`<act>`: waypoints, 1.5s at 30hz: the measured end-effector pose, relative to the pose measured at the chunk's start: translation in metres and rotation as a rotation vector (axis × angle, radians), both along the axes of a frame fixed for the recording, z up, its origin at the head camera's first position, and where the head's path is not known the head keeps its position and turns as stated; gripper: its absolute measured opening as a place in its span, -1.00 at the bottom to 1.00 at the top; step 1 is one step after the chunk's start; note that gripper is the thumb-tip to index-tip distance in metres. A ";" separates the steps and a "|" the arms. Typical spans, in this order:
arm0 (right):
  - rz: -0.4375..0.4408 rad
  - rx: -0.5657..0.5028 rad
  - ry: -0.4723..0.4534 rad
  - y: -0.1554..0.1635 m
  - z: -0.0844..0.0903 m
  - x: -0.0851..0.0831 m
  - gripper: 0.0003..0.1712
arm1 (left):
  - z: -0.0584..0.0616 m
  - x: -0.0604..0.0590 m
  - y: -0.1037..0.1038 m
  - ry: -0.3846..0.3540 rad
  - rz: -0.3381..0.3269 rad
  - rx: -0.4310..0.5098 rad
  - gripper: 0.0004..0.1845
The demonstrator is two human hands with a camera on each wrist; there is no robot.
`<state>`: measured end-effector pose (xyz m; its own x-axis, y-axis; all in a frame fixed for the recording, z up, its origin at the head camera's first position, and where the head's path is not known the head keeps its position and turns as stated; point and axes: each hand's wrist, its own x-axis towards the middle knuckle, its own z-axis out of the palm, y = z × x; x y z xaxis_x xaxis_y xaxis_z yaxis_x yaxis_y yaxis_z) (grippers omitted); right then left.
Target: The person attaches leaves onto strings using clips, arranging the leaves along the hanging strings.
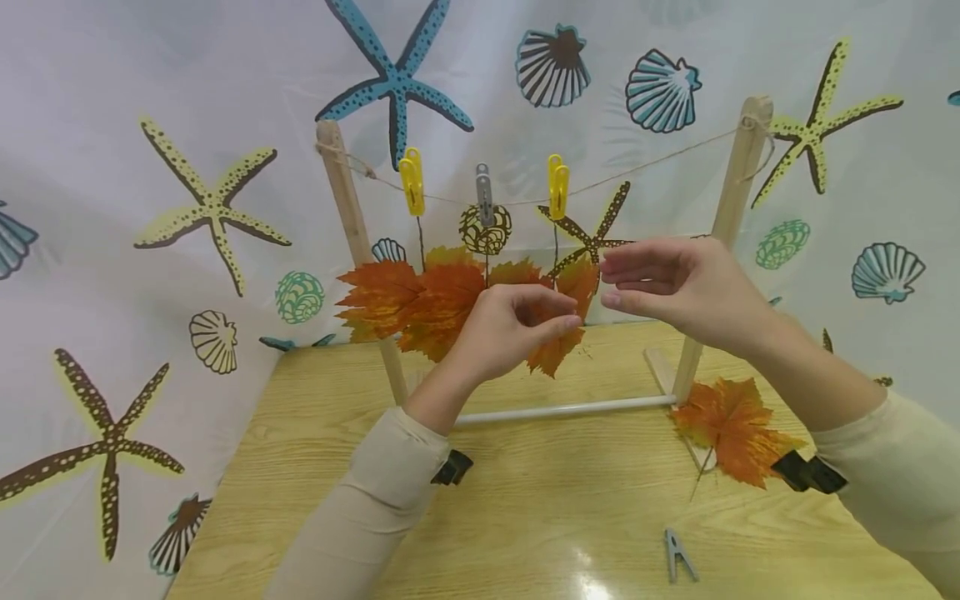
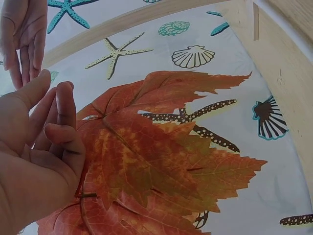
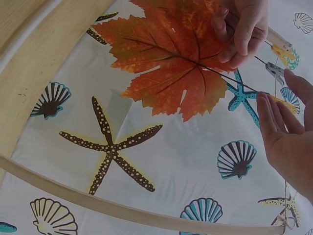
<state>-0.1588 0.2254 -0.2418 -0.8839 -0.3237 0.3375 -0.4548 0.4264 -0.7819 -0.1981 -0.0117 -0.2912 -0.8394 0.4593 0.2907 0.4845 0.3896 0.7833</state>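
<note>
Three orange artificial maple leaves hang by their stems from a twine (image 1: 660, 164). Yellow clothespins (image 1: 412, 183) grip the outer two stems, and a grey clothespin (image 1: 483, 196) the middle one. My left hand (image 1: 510, 329) is in front of the middle and right leaves, its fingers loosely bent with nothing between them; it hides part of both. Just right of the right-hand leaf (image 3: 166, 63), my right hand (image 1: 682, 287) is raised, fingers extended and thumb apart, holding nothing. In the right wrist view its fingertips are close to that leaf's stem (image 3: 230, 78).
Wooden posts (image 1: 729, 200) hold the twine, with a white rod (image 1: 570, 410) between them low down. Another maple leaf (image 1: 727, 429) lies on the wooden table (image 1: 525, 500) at right, near a loose grey clothespin (image 1: 678, 554). A patterned sheet (image 1: 247, 67) hangs behind.
</note>
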 end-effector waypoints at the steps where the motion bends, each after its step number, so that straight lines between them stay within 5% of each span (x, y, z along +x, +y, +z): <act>1: 0.005 -0.003 0.001 0.000 -0.001 0.001 -0.53 | -0.001 0.000 0.000 0.003 -0.002 0.001 -0.74; 16: 0.040 0.045 -0.042 0.006 -0.035 0.013 -0.50 | -0.020 0.002 0.003 -0.015 -0.066 -0.055 -0.80; 27: 0.062 0.047 -0.077 0.012 -0.063 0.031 -0.51 | -0.039 0.005 0.002 -0.024 -0.183 -0.095 -0.77; 45: 0.104 0.036 -0.155 0.020 -0.102 0.063 -0.56 | -0.078 0.004 0.008 -0.062 -0.224 -0.135 -0.78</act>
